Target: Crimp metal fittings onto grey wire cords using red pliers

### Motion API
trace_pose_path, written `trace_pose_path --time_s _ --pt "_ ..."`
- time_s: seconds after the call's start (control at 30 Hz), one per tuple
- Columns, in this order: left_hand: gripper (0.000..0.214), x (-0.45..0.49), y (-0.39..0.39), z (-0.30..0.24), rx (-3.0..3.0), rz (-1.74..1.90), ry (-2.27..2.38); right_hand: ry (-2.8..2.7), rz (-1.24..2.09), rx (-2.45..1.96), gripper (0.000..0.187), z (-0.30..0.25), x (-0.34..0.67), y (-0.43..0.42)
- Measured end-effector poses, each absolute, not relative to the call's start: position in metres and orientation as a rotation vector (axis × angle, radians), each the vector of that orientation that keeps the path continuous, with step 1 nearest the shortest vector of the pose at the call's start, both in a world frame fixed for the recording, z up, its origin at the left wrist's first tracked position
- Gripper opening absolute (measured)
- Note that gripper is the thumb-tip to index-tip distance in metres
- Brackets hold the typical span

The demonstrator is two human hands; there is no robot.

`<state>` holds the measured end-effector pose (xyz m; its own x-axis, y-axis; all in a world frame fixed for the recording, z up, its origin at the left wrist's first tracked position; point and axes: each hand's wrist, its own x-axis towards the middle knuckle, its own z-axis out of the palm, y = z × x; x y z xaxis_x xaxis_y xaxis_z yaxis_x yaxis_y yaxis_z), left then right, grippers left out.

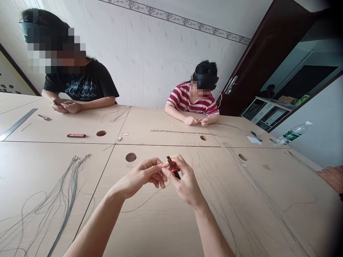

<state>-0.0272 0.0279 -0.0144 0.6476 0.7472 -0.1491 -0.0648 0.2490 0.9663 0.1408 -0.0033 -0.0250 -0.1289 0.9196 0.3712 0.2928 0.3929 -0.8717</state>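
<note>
Red-blk tool (175, 166) in RH (184, 180), cords (70, 200) L/R

A workshop for handwork is suggested: office-style tables (166, 228) (round holes (131, 157) are cut in their tops) are joined together, thin cords (74, 175) are laid out in bundles, and people (195, 94) are seated along a tiled wall (139, 60).
</note>
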Motion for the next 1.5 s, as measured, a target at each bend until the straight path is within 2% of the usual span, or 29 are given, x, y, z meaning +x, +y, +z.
trace_pose_path --time_s 0.33,0.7,1.2,1.5 --pt "0.033 -0.031 0.024 -0.003 1.345 0.650 0.767 -1.678 0.761 -1.150 0.011 -0.022 0.145 -0.006" --pt "0.026 -0.032 0.023 -0.001 1.427 0.678 0.885 -1.581 0.816 -1.213 0.011 -0.019 0.144 -0.008" --pt "0.019 -0.022 0.030 -0.014 1.416 0.747 1.027 -1.682 0.510 -1.332 0.006 -0.039 0.140 0.002" --pt "0.019 -0.022 0.029 -0.012 1.408 0.722 1.012 -1.705 0.479 -1.331 0.005 -0.037 0.141 0.002"
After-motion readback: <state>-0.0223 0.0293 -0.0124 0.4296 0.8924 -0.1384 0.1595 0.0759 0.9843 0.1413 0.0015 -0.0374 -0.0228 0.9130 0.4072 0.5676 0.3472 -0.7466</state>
